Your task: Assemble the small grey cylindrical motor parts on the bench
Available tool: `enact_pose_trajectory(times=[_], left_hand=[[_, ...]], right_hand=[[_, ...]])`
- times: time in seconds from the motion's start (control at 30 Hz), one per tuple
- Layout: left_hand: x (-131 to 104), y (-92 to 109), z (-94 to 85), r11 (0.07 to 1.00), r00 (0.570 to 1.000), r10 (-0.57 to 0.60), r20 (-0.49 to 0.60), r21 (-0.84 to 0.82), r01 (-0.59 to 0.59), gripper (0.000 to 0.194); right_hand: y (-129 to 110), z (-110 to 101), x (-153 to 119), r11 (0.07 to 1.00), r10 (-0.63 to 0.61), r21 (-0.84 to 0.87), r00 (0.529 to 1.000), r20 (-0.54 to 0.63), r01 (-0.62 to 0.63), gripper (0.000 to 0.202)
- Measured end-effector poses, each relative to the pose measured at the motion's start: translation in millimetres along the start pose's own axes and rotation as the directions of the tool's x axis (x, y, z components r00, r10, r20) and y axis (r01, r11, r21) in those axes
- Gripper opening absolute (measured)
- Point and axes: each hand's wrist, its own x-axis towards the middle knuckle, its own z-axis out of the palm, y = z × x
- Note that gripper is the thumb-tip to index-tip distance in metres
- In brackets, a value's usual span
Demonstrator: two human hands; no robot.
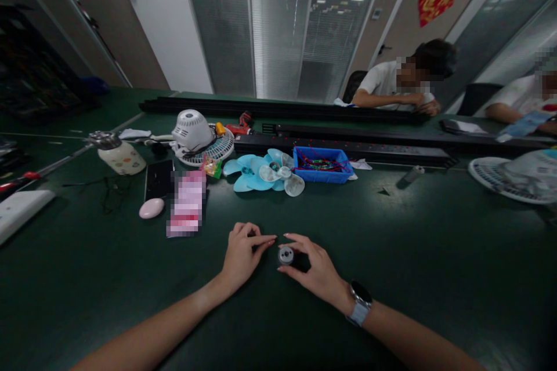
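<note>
Inside right grip (pixel 321 269), metal cylinder (pixel 286 255).

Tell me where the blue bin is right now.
In the head view, the blue bin sits just right of centre, beyond the right hand, with light-blue fan blades at its left and a long black rail behind it.

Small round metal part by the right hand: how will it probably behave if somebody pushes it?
The small round metal part has a metallic surface, so it is probably stiff and perhaps heavy for its size. Its outline is round, so it might roll if it tips onto its side.
</note>
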Motion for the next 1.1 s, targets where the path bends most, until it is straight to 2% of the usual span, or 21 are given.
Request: enact_pose_trajectory(times=[0.1,0.2,0.27,0.33,0.4,0.47,0.53,0.6,0.63,0.73,0.9,0.97,1.07,1.1], left_hand=[[-1.1,1.6,0.0,1.0,1.0,0.008,0.013,0.016,-0.008,0.018],[-1.3,3.0,-1.3,1.0,1.0,0.011,0.029,0.023,-0.012,0.019],[-1.0,3.1,-2.0,0.999,0.999,0.014,0.04,0.03,-0.016,0.02],[-0.8,3.1,-2.5,0.999,0.998,0.017,0.053,0.029,-0.018,0.021],[-0.8,3.0,-2.7,0.999,0.997,0.02,0.069,0.026,-0.021,0.022],[-0.9,2.8,-2.5,0.999,0.997,0.025,0.078,0.03,-0.028,0.023],[-1.3,2.1,-1.8,0.999,0.996,0.034,0.079,0.037,-0.037,0.023],[-1.6,0.9,-0.7,0.998,0.996,0.042,0.074,0.047,-0.045,0.024],[-1.8,0.2,-0.1,0.998,0.996,0.043,0.073,0.052,-0.046,0.024],[-1.9,-1.7,1.5,0.997,0.996,0.039,0.078,0.062,-0.044,0.024],[-1.2,-1.8,0.8,0.998,0.996,0.043,0.078,0.039,-0.047,0.026],[-0.9,-0.6,-0.6,1.0,0.998,0.026,0.055,-0.005,-0.026,0.032],[-0.2,1.8,-2.7,0.994,0.999,-0.047,-0.006,-0.101,0.046,0.041],[0.1,2.4,-3.1,0.989,0.996,-0.08,-0.028,-0.13,0.076,0.041]], right_hand=[[0.5,2.8,-1.1,1.0,-0.023,-0.009,1.0,-0.017,0.022,0.064],[2.8,2.2,-1.6,0.997,-0.074,-0.032,0.993,-0.091,0.072,0.054],[7.8,-7.3,-0.8,0.995,-0.093,-0.058,0.98,-0.178,0.084,0.048],[17.7,-28.0,-0.6,0.99,-0.101,-0.127,0.945,-0.31,0.064,0.04],[32.8,-58.2,-3.5,0.972,-0.107,-0.235,0.87,-0.481,-0.01,0.035],[51.6,-92.4,-12.0,0.937,-0.095,-0.315,0.755,-0.649,-0.153,0.043],[71.3,-123.4,-26.4,0.884,-0.092,-0.357,0.635,-0.767,-0.303,0.056],[89.8,-145.9,-44.0,0.827,-0.091,-0.379,0.566,-0.819,-0.416,0.06],[98.4,-153.4,-52.7,0.804,-0.082,-0.383,0.554,-0.828,-0.455,0.06],[120.9,-163.0,-73.4,0.76,-0.021,-0.381,0.565,-0.825,-0.527,0.061],[139.2,-161.6,-83.5,0.746,0.05,-0.404,0.649,-0.759,-0.529,0.065],[134.0,-159.3,-81.3,0.711,0.023,-0.44,0.643,-0.765,-0.548,0.07],[110.3,-149.3,-72.2,0.632,-0.124,-0.538,0.613,-0.78,-0.558,0.078],[98.9,-143.1,-67.2,0.62,-0.168,-0.578,0.63,-0.758,-0.53,0.077]])
